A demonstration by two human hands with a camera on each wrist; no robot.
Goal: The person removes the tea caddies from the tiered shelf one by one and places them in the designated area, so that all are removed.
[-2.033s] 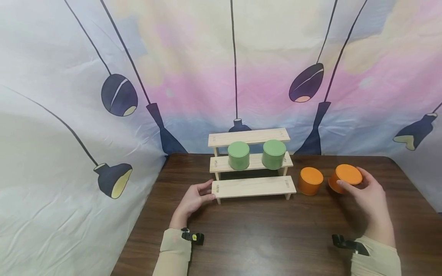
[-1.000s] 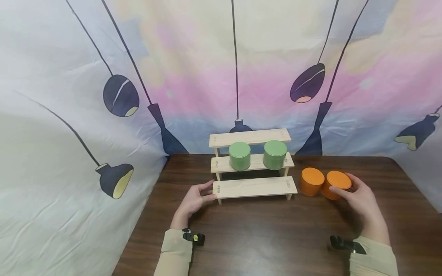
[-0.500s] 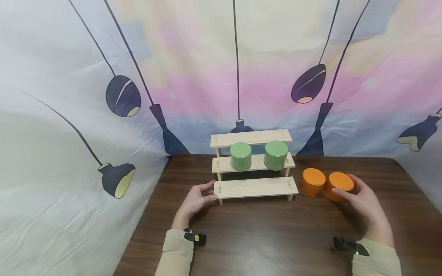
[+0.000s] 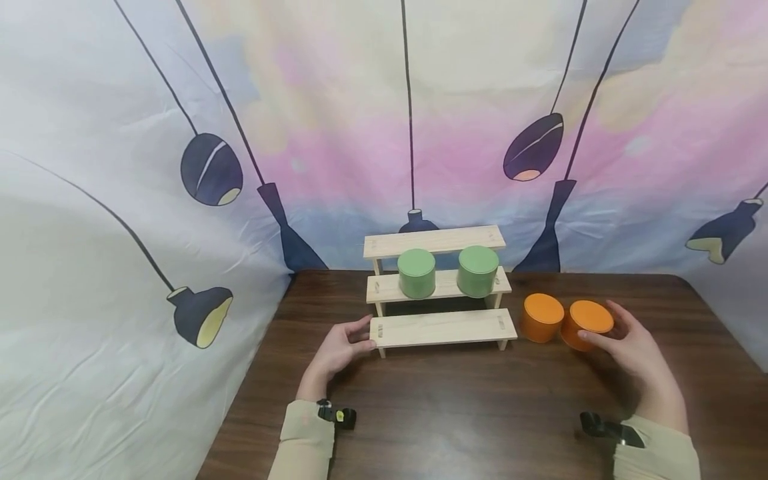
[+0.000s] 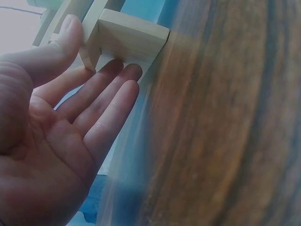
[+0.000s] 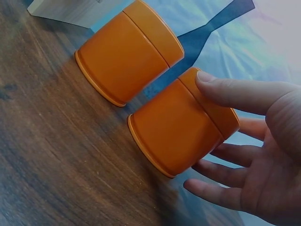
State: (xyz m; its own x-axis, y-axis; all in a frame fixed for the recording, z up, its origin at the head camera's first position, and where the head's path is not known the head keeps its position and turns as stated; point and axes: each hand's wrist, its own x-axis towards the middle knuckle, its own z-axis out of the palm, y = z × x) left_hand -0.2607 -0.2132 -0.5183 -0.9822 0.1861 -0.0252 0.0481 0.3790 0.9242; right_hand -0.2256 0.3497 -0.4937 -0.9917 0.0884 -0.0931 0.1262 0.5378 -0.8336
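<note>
My left hand (image 4: 337, 345) holds the left end of the lowest board of a three-step wooden shelf (image 4: 444, 328), thumb and index finger at its edge. In the left wrist view the other fingers (image 5: 110, 115) reach past the board's end. My right hand (image 4: 637, 350) grips a round orange tin (image 4: 589, 316) to the right of the shelf. The right wrist view shows the thumb (image 6: 230, 92) on its lid and the fingers around the far side. The tin stands upright on the table, close beside a second orange tin (image 6: 129, 54).
Two green tins, a left one (image 4: 417, 272) and a right one (image 4: 478, 271), stand on the middle step. A dark wood-grain table (image 4: 456, 413) lies beneath everything. Behind it hangs a cloth (image 4: 336, 87) printed with lamps.
My right hand has brought the held orange tin leftward and toward me, down beside the other orange tin; for the last half second it has hardly moved. My left hand keeps its place.
</note>
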